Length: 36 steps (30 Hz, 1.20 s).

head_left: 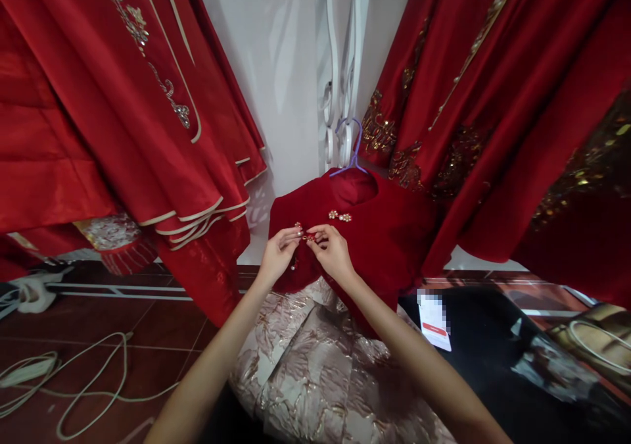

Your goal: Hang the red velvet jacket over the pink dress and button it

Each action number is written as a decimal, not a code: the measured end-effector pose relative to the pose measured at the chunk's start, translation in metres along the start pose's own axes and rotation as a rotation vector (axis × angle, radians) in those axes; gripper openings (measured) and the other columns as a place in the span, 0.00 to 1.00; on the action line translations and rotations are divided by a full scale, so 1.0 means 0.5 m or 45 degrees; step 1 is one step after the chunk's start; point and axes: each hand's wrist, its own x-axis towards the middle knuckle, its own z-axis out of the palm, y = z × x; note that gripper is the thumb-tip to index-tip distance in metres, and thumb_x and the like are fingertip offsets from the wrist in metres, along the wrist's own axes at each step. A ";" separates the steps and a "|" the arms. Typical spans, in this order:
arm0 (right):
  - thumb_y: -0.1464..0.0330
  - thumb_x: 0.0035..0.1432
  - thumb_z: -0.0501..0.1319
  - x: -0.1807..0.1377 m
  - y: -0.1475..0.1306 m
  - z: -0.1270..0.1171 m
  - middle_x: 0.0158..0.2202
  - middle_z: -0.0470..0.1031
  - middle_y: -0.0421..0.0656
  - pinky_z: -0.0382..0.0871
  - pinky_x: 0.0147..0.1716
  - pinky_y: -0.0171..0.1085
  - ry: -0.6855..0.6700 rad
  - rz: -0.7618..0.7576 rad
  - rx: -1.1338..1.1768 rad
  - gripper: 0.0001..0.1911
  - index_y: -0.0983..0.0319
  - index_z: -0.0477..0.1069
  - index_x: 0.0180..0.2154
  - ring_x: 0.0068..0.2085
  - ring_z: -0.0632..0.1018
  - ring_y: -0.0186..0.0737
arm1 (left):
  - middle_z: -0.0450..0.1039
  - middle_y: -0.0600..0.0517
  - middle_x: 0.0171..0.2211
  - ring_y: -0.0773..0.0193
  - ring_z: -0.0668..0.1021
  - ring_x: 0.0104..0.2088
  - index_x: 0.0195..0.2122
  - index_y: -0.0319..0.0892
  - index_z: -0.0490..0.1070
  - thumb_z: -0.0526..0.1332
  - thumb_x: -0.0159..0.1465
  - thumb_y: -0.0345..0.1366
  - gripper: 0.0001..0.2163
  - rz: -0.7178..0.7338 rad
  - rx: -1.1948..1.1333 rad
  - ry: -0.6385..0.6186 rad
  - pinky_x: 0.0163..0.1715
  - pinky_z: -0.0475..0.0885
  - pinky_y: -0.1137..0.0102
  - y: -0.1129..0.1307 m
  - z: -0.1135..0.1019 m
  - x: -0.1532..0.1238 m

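A deep red velvet garment hangs in front of me from a purple hanger. At its front, my left hand is closed in a pinch at a small beaded fastening. My right hand pinches the same fastening from the other side, fingertips almost meeting the left ones. Fingers partly cover it, so its exact shape is hard to see. Higher up, near the neckline, sits a gold-and-pearl flower clasp. A bead drop dangles just below my left fingers.
Red gowns with beading hang at left and right. Between them stands a white metal frame. Pale brocade fabric lies below the garment. A white cable loops over the tiled floor; a white card rests on a black surface.
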 end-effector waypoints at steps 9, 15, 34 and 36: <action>0.71 0.54 0.59 0.016 -0.008 0.004 0.35 0.71 0.42 0.73 0.34 0.34 0.031 -0.073 0.042 0.09 0.62 0.70 0.39 0.35 0.73 0.34 | 0.78 0.41 0.43 0.57 0.79 0.45 0.40 0.35 0.73 0.65 0.54 0.34 0.14 -0.013 -0.001 0.073 0.53 0.70 0.58 0.008 0.014 0.001; 0.72 0.55 0.57 0.023 -0.010 0.005 0.37 0.70 0.44 0.73 0.35 0.35 0.036 -0.104 -0.034 0.08 0.61 0.70 0.39 0.36 0.73 0.35 | 0.79 0.43 0.41 0.58 0.80 0.43 0.38 0.36 0.74 0.67 0.52 0.36 0.13 -0.022 -0.035 0.048 0.51 0.71 0.59 0.021 0.015 0.003; 0.69 0.58 0.56 0.032 -0.016 -0.022 0.37 0.74 0.43 0.74 0.40 0.37 -0.156 -0.093 -0.019 0.09 0.60 0.69 0.41 0.38 0.77 0.36 | 0.77 0.47 0.36 0.63 0.80 0.35 0.39 0.38 0.71 0.63 0.55 0.35 0.11 0.100 0.302 -0.052 0.40 0.75 0.64 0.012 -0.015 0.018; 0.68 0.59 0.56 0.017 -0.025 -0.061 0.38 0.77 0.42 0.75 0.39 0.37 -0.301 -0.006 0.044 0.08 0.60 0.70 0.40 0.39 0.78 0.36 | 0.75 0.47 0.39 0.64 0.79 0.37 0.44 0.39 0.67 0.61 0.57 0.34 0.14 0.101 0.362 -0.054 0.38 0.75 0.67 0.004 -0.023 -0.006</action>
